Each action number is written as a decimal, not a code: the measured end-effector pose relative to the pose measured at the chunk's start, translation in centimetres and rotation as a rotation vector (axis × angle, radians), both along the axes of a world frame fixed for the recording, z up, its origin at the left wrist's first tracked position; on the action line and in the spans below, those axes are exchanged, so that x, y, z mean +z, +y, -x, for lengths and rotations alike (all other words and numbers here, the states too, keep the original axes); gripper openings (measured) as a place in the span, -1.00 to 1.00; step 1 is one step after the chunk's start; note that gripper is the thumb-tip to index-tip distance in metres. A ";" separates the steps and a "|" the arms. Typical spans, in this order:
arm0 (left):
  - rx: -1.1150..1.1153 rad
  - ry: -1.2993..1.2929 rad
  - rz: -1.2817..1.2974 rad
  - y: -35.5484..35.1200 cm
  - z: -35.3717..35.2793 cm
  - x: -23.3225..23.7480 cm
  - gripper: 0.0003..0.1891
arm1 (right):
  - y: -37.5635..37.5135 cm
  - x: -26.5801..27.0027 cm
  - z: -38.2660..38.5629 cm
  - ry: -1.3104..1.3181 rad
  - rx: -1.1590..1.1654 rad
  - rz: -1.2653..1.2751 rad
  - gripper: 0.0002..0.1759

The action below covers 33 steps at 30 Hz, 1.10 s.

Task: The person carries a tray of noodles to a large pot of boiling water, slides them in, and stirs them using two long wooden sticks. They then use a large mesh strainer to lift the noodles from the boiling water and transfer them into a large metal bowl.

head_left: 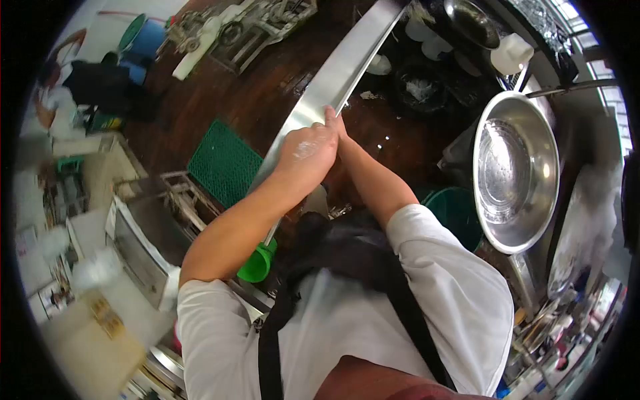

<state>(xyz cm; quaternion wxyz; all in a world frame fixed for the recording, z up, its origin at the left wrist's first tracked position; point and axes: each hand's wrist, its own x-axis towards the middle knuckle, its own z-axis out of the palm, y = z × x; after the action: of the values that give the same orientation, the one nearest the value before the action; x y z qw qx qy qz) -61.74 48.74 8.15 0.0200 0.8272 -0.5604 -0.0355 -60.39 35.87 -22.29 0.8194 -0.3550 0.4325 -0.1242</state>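
Long steel strip point(340, 67) runs aslant from the 12 o'clock edge of the scene down toward the middle, its bright flat face catching the light, and both of the person's hands meet on its lower stretch. The left hand point(308, 150), with a pale smear across its back, has its grip closed over the strip's near edge, knuckles up, the bare forearm leading back toward 7 o'clock. The right hand point(333, 123) sits just past it at 1 o'clock, mostly hidden behind the left. Only a few fingers show, lying along the strip's edge, and I cannot tell whether that grip is closed or loose. The person wears a white shirt under a black apron. At 9 o'clock from the hands a green mesh mat point(223, 163) lies on dark wooden boards point(220, 87), just beside the strip. At 6 o'clock from the left hand, under the forearm, a green cup point(257, 263) sits on its side with its mouth toward the viewer. At 3 o'clock, well apart from the hands, a big steel bowl point(517, 173) sits with its hollow facing up, and a teal tub point(460, 210) shows near its lower left rim, partly behind the right sleeve. Up at 1 o'clock a white jug point(510, 53) stands among dark, wet kitchenware that is too dim to sort out. A blue barrel point(143, 37) stands far off at 10 o'clock.
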 end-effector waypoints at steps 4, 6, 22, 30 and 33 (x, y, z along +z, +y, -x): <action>-0.010 0.167 -0.128 -0.8 -16.4 1.4 -0.34 | -5.8 -3.2 -10.8 0.205 0.077 0.421 -0.47; -0.014 0.233 -0.092 -0.2 -24.3 2.1 -0.31 | -10.6 -0.1 -14.2 0.226 -0.036 0.338 -0.63; 0.521 0.544 0.015 11.5 -67.0 -1.1 -0.47 | -15.4 13.9 -45.2 0.256 0.431 0.279 -0.62; 0.777 0.782 0.215 9.9 -83.6 -4.9 -0.36 | -22.3 16.0 -72.9 0.175 0.686 0.400 -0.60; 0.743 0.808 0.188 5.3 -94.1 -8.0 -0.35 | -26.1 12.6 -83.7 0.231 0.757 0.318 -0.59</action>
<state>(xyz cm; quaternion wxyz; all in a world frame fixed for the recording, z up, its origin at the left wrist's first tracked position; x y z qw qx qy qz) 32.41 54.02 0.20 0.3184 0.8843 -0.1796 -0.2904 23.28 9.81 -9.65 0.6886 -0.6222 0.3361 0.1606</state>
